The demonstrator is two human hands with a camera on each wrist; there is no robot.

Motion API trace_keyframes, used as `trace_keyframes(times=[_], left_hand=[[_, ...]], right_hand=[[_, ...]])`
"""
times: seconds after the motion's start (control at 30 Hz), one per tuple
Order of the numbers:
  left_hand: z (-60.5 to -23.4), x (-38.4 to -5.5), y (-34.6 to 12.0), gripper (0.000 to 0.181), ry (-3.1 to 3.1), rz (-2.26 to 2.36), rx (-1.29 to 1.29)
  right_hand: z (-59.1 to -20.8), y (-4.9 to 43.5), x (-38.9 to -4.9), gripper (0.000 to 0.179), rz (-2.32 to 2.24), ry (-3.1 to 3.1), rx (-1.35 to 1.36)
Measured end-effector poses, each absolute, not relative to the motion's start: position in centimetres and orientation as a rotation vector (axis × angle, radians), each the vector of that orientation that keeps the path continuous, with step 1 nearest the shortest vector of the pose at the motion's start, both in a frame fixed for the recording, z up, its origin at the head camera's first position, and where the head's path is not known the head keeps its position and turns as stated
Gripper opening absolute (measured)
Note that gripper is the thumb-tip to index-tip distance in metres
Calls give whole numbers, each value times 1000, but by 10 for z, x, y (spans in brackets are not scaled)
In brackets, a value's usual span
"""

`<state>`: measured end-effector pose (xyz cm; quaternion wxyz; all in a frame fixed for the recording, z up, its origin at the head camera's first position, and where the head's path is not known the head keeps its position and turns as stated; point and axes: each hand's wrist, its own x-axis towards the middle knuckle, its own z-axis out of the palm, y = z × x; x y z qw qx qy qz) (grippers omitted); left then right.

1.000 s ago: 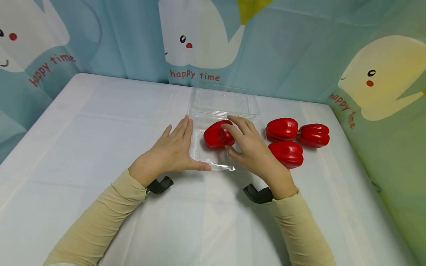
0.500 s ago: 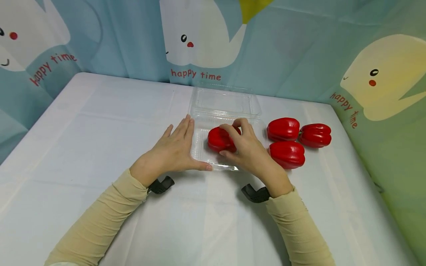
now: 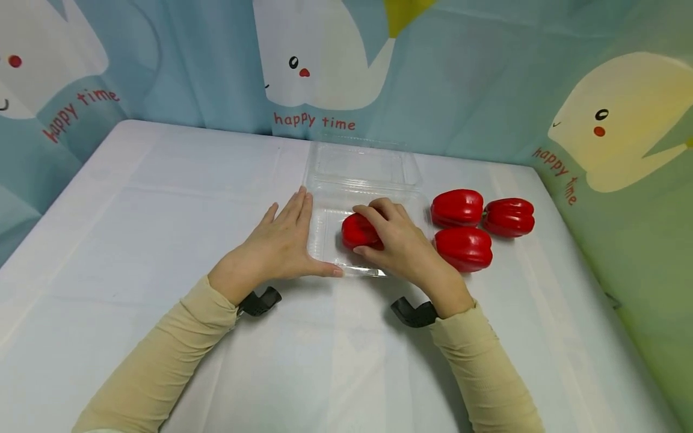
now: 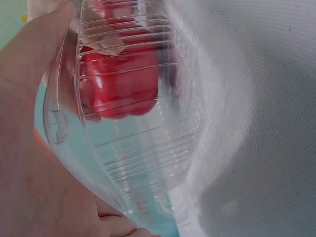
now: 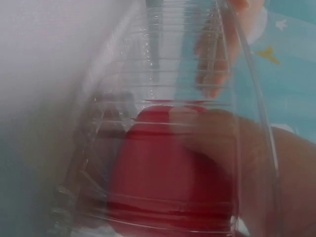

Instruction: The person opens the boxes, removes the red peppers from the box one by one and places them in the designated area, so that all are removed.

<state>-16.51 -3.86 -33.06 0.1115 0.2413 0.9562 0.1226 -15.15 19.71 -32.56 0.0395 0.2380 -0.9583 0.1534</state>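
Observation:
A clear plastic clamshell container (image 3: 331,255) lies on the table with its lid folded back. My left hand (image 3: 276,249) rests along its left side, fingers straight, the thumb stretched out along the front rim. Inside the container is a red bell pepper (image 3: 356,231), and my right hand (image 3: 403,243) grips it from the right, fingers over the top and thumb on the near side. Through the container wall, the left wrist view shows the lobed end of the pepper (image 4: 126,79). The right wrist view shows the pepper (image 5: 153,163) with the thumb against it.
Right of the container, three more red bell peppers sit close together: a back one (image 3: 457,207), a front one (image 3: 464,249) and a far-right one (image 3: 509,218). The open lid (image 3: 360,165) reaches back toward the printed curtain (image 3: 460,90) behind the table.
My right hand has curled its fingers round the pepper in the container. The pepper has shifted slightly right and toward the front. My left hand keeps its place.

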Motion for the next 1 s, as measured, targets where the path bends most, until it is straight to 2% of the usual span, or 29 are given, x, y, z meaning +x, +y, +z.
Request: trace_keyframes(times=[0.23,1.0], left_hand=[[-330,-164,-39,141,2801,368,715],[-330,-164,-40,142,2793,381,693]], right_hand=[[-323,202,-152,63,530,-2921,731],[-286,235,-140,65,704,-2852,500]])
